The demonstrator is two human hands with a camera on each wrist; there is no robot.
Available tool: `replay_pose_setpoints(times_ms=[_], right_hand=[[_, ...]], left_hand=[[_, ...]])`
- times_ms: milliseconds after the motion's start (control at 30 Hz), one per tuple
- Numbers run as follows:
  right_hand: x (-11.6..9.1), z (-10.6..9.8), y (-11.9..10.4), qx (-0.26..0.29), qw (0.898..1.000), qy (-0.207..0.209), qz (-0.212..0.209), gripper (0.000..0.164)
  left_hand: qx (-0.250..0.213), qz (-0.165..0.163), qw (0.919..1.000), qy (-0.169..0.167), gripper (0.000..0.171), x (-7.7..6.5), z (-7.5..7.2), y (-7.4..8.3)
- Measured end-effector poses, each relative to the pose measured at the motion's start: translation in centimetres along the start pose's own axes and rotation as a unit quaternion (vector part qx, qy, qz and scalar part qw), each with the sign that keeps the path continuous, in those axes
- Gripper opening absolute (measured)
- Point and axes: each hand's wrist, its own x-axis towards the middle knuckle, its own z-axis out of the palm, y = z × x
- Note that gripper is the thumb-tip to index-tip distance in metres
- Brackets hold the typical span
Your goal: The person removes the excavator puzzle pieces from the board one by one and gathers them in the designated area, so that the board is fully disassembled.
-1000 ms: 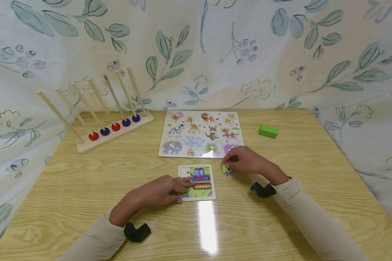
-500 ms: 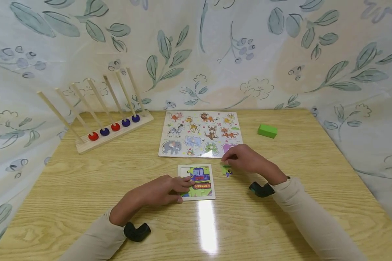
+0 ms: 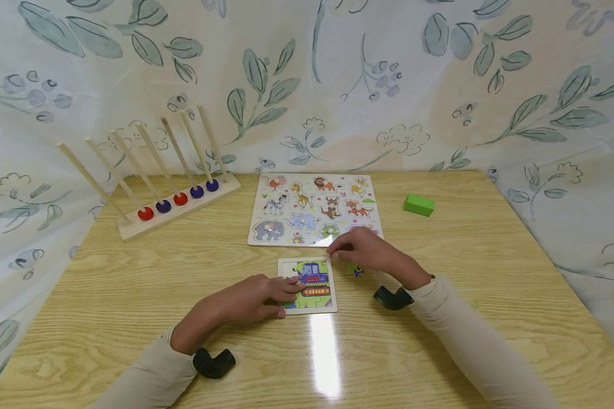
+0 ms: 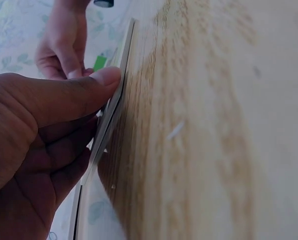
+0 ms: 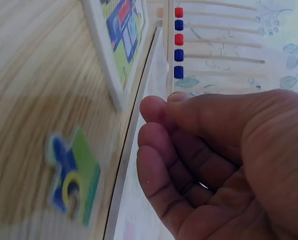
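Observation:
A small framed jigsaw puzzle (image 3: 321, 302) with a blue-and-red tracked vehicle lies on the table. My left hand (image 3: 258, 298) holds its left side, fingers over the picture and thumb at the lower left edge. In the left wrist view, the thumb (image 4: 106, 76) lies against the frame. My right hand (image 3: 365, 250) hovers by the puzzle's upper right corner. Its thumb and index fingertips meet in the right wrist view, fingers curled, with nothing visible between them. A loose puzzle piece (image 5: 76, 175), green and blue with a yellow ring, lies on the table below that hand.
Behind the puzzle lies an animal peg board (image 3: 314, 205). A wooden peg stand (image 3: 184, 209) with red and blue beads stands at back left. To the right at the back is a green block (image 3: 418, 205). A patterned cloth (image 3: 307, 85) hangs behind the table.
My right hand has moved left, off the loose puzzle piece and toward the puzzle's upper right corner. The piece stays on the table. My left hand has kept its place.

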Motion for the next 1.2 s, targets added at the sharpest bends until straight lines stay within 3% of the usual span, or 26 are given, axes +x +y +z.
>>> replay_pose_setpoints(times_ms=[233,433,733,1200], right_hand=[[1.4,1.2,-0.8,0.032,0.999,-0.024,0.003,0.017],[2.6,2.0,-0.9,0.029,0.999,-0.033,-0.004,0.017],[2.9,2.6,-1.2,0.054,0.997,-0.047,-0.030,0.017],[3.9,3.2,-1.5,0.074,0.995,-0.061,-0.011,0.018]], left_hand=[[-0.008,-0.014,0.9999,-0.004,0.043,-0.1,-0.1,0.1],[0.014,-0.023,0.9996,-0.001,0.043,0.0,0.0,0.0],[0.008,-0.018,0.9998,0.001,0.044,0.1,0.1,0.1],[-0.002,-0.028,0.9996,-0.003,0.043,0.0,0.0,0.2]])
